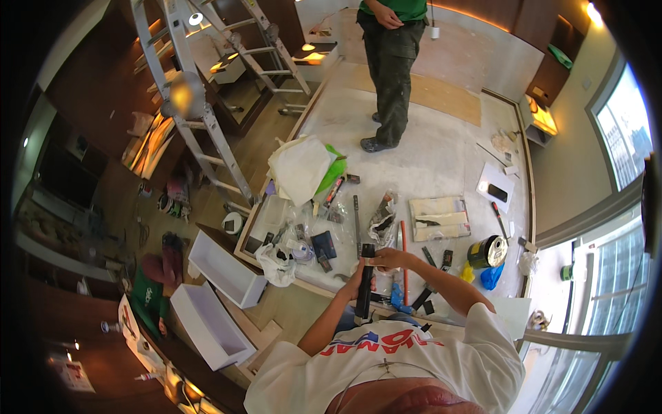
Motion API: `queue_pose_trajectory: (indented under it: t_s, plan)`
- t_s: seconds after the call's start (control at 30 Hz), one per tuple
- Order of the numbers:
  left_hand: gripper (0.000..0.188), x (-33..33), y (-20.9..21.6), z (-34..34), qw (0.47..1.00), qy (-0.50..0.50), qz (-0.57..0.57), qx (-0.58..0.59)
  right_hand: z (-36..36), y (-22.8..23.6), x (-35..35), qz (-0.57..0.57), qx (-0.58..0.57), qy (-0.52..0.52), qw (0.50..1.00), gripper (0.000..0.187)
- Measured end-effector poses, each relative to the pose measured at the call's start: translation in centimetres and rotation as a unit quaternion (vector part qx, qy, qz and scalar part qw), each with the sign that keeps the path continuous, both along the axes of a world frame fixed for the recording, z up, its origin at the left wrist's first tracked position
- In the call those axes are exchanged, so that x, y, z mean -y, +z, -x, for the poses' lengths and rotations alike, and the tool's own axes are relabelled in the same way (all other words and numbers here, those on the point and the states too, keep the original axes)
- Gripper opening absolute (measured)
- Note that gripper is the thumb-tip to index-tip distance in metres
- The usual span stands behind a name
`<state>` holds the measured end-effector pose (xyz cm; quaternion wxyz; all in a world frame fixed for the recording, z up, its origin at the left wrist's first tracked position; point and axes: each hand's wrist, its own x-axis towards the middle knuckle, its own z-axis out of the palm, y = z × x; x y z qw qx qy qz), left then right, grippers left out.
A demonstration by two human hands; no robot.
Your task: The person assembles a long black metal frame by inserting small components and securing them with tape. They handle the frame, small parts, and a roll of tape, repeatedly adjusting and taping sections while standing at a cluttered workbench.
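In front of my chest I hold a long, narrow black bar-shaped object (366,279) upright; its exact kind does not show. My left hand (356,281) is closed around its side. My right hand (387,259) grips its upper end, the fingers wrapped over from the right. Just beyond my hands, on the low white platform (441,165), lie a red-orange rod (405,262) and a thin dark strip (356,217). A crumpled clear plastic bag (383,222) and a flat, pale panel-like piece (440,219) are nearby.
A black-and-yellow can (487,252) stands to the right, with a phone (497,193) behind it. Two white drawer boxes (210,324) lie at the left. An aluminium ladder (214,148) rises far left. One person (392,76) stands on the platform; another (153,290) is low at left.
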<state>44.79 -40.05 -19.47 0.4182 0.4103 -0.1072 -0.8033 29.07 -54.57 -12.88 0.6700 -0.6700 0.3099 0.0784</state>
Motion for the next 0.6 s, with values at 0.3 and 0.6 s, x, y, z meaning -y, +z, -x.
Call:
queue_pose_trajectory:
  t_s: [0.3,0.6]
  plan:
    - [0.062,-3.4,4.7,3.8,0.956,0.22,0.042,0.19,0.8,-1.9,-4.7,-0.002,0.155,-0.165,0.974,0.029]
    - [0.059,-5.5,9.8,8.0,0.907,0.304,0.099,0.275,2.6,2.2,-6.0,-0.045,0.135,-0.123,0.982,0.037]
